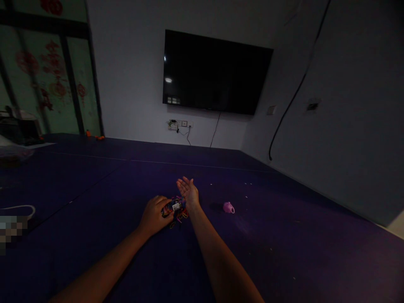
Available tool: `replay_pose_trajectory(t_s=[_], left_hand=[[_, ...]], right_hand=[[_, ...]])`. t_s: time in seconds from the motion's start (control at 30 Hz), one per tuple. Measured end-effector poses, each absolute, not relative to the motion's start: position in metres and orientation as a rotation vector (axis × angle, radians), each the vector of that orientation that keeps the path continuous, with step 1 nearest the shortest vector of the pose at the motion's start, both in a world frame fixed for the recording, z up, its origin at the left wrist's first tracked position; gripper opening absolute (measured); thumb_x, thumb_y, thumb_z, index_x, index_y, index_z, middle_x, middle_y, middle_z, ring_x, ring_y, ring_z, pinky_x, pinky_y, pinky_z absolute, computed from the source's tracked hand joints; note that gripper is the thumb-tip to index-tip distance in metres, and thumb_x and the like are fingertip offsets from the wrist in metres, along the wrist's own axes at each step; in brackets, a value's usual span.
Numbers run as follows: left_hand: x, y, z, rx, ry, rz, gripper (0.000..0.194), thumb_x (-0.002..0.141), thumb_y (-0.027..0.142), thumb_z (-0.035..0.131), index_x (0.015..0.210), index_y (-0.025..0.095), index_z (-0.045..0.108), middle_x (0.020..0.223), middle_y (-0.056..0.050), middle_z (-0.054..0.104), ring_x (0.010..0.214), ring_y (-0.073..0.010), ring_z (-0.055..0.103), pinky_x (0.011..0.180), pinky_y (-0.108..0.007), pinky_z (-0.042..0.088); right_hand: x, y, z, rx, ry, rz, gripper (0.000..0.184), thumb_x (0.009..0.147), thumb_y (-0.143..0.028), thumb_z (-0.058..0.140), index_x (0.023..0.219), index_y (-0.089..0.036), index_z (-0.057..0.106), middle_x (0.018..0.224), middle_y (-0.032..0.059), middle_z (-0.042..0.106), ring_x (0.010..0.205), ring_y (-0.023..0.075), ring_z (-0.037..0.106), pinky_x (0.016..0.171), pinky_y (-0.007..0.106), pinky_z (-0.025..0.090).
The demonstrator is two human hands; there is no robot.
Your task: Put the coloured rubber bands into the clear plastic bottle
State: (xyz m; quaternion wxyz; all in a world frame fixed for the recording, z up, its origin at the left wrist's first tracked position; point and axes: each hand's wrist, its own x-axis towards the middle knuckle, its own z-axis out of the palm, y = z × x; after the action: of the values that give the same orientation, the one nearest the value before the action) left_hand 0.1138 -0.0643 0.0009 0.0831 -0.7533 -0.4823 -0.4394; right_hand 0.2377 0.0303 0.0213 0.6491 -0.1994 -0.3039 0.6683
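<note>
My left hand curls around the left side of a small container of colourful hair ties, which lies on the purple mat and has a white label on it. Loose bands in yellow, red and pink spill out beside it, close to my right wrist. At the container's right end is my right hand, palm turned up and left with its fingers stretched out; nothing shows in it. To the right sits a pink lid-like piece with a ring handle. The far side of the container is partly hidden by my hands.
Purple matting covers the floor, with small white scraps on it. A dark television hangs on the wall above sockets and cables. A black cable runs down the right wall. Far left, a white cord lies near a blurred-out patch.
</note>
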Motion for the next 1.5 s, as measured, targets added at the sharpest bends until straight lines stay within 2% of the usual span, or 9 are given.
replay_pose_trajectory(t_s=[0.2, 0.5, 0.7, 0.83, 0.97, 1.17, 1.23, 1.33, 1.5], left_hand=[[0.113, -0.064, 0.004, -2.212, -1.498, -1.431, 0.024, 0.074, 0.029, 0.062, 0.096, 0.019, 0.064, 0.088, -0.007, 0.066, 0.083, -0.0229, 0.06, 0.076, -0.037, 0.048], [0.11, -0.059, 0.002, -1.985, -1.601, -1.826, 0.029, 0.081, 0.035, 0.056, 0.103, 0.018, 0.06, 0.095, -0.008, 0.066, 0.087, -0.0219, 0.062, 0.077, -0.037, 0.049], [0.112, -0.057, 0.0, -1.861, -1.709, -1.955, 0.031, 0.08, 0.034, 0.056, 0.105, 0.017, 0.057, 0.097, -0.008, 0.065, 0.086, -0.0215, 0.062, 0.075, -0.037, 0.05], [0.111, -0.056, -0.001, -1.836, -1.747, -1.94, 0.029, 0.081, 0.034, 0.057, 0.104, 0.017, 0.057, 0.092, -0.007, 0.065, 0.083, -0.0217, 0.062, 0.075, -0.037, 0.049], [0.107, -0.056, -0.001, -1.813, -1.729, -1.91, 0.026, 0.081, 0.036, 0.056, 0.1, 0.018, 0.058, 0.09, -0.006, 0.064, 0.081, -0.0212, 0.062, 0.074, -0.036, 0.049], [0.104, -0.053, -0.003, -1.772, -1.686, -1.894, 0.028, 0.081, 0.038, 0.056, 0.101, 0.018, 0.058, 0.093, -0.007, 0.064, 0.086, -0.0228, 0.061, 0.078, -0.038, 0.048], [0.105, -0.052, -0.004, -1.78, -1.664, -1.902, 0.029, 0.081, 0.038, 0.056, 0.103, 0.018, 0.058, 0.095, -0.008, 0.063, 0.088, -0.0234, 0.061, 0.079, -0.038, 0.047], [0.106, -0.052, -0.005, -1.786, -1.644, -1.9, 0.028, 0.082, 0.036, 0.056, 0.104, 0.019, 0.057, 0.096, -0.008, 0.063, 0.089, -0.0233, 0.061, 0.079, -0.039, 0.048], [0.108, -0.056, 0.0, -1.852, -1.598, -1.856, 0.026, 0.083, 0.034, 0.056, 0.105, 0.02, 0.056, 0.098, -0.007, 0.063, 0.092, -0.0231, 0.059, 0.082, -0.039, 0.046]], right_hand=[[0.232, 0.031, 0.047, -0.416, -0.727, 1.496, 0.035, 0.089, -0.043, 0.044, 0.088, -0.013, 0.064, 0.081, 0.0105, 0.07, 0.08, 0.018, 0.066, 0.082, 0.034, 0.051], [0.203, 0.022, 0.102, -0.39, -1.088, 1.662, 0.058, 0.094, -0.052, 0.022, 0.092, -0.012, 0.065, 0.084, 0.0114, 0.07, 0.081, 0.0182, 0.066, 0.083, 0.036, 0.049], [0.197, 0.017, 0.111, -0.412, -1.337, 1.441, 0.054, 0.088, -0.059, 0.035, 0.091, -0.016, 0.069, 0.091, 0.0095, 0.07, 0.087, 0.0181, 0.065, 0.087, 0.036, 0.046], [0.216, 0.019, 0.118, -0.56, -1.683, 1.078, 0.051, 0.081, -0.061, 0.047, 0.072, -0.018, 0.072, 0.081, 0.0069, 0.071, 0.091, 0.0228, 0.062, 0.094, 0.041, 0.039], [0.228, 0.014, 0.119, -0.715, -1.93, 0.857, 0.059, 0.081, -0.063, 0.044, 0.049, -0.019, 0.067, 0.064, 0.0075, 0.066, 0.093, 0.0286, 0.061, 0.096, 0.043, 0.033], [0.22, 0.012, 0.108, -0.671, -1.986, 0.831, 0.06, 0.079, -0.065, 0.045, 0.041, -0.022, 0.06, 0.062, 0.0068, 0.065, 0.126, 0.0315, 0.039, 0.109, 0.045, 0.013], [0.218, 0.013, 0.101, -0.659, -1.929, 0.886, 0.054, 0.075, -0.066, 0.051, 0.045, -0.022, 0.061, 0.067, 0.0061, 0.067, 0.132, 0.0309, 0.03, 0.11, 0.045, 0.004], [0.217, 0.014, 0.094, -0.72, -1.895, 0.906, 0.051, 0.073, -0.067, 0.053, 0.064, -0.02, 0.069, 0.092, 0.0079, 0.07, 0.136, 0.0319, 0.022, 0.109, 0.049, -0.004], [0.217, 0.01, 0.095, -0.914, -2.074, 0.776, 0.067, 0.08, -0.07, 0.037, 0.107, -0.016, 0.067, 0.121, 0.0115, 0.061, 0.139, 0.0291, 0.015, 0.109, 0.051, -0.006]])
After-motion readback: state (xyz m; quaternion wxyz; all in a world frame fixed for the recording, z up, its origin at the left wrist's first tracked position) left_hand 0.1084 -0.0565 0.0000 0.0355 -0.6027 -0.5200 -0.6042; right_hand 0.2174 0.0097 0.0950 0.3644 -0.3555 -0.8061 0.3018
